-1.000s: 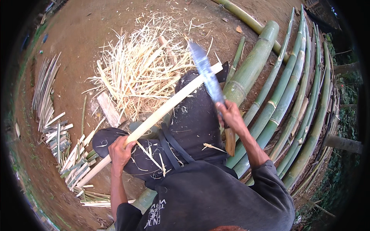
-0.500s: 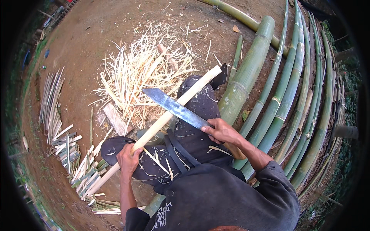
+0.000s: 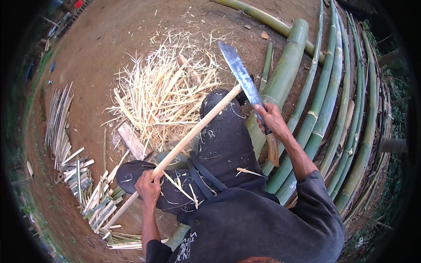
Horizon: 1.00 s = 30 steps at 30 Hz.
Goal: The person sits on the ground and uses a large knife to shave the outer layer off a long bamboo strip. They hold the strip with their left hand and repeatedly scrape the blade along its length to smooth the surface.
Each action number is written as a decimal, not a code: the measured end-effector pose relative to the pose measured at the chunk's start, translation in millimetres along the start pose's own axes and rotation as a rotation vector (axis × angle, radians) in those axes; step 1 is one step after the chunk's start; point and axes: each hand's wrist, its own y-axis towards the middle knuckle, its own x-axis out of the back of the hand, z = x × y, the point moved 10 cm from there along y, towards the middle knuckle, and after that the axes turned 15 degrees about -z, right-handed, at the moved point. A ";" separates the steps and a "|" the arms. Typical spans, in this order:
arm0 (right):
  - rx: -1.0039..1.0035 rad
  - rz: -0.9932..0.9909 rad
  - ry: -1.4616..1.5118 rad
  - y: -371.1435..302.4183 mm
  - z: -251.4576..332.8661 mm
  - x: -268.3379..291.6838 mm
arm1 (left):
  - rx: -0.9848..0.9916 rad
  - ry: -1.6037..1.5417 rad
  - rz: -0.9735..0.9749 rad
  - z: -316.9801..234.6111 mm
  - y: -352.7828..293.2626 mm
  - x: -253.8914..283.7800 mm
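Observation:
Across my legs slants a long pale bamboo pole, its upper end beyond my right knee and its lower end down by the split pieces at the left. My left hand is closed around its lower part. In my right hand is a machete, gripped where the blade meets the wooden handle. The blade points up and away, close to or overlapping the pole's upper end; whether they touch I cannot tell. Pale shavings lie on my dark trousers.
A heap of pale shavings covers the ground ahead, with a wooden block at its near edge. Split bamboo pieces and thin strips lie at the left. Several long green bamboo poles run along the right, beside a thick one.
The machete has swung from lying across the pole's middle to its upper end, blade now pointing more away. My right hand has risen; the pole has shifted slightly toward the lower left.

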 end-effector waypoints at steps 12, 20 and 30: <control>-0.011 -0.017 0.059 -7.2 -1.2 -14.1 | 0.007 0.000 0.025 -0.5 4.4 -2.4; 0.004 -0.040 0.081 -0.8 0.3 -15.2 | -0.032 0.022 -0.005 -3.6 4.5 -1.8; 0.003 0.011 -0.029 -7.9 -5.5 -19.4 | -0.018 0.024 -0.017 -2.7 0.0 0.8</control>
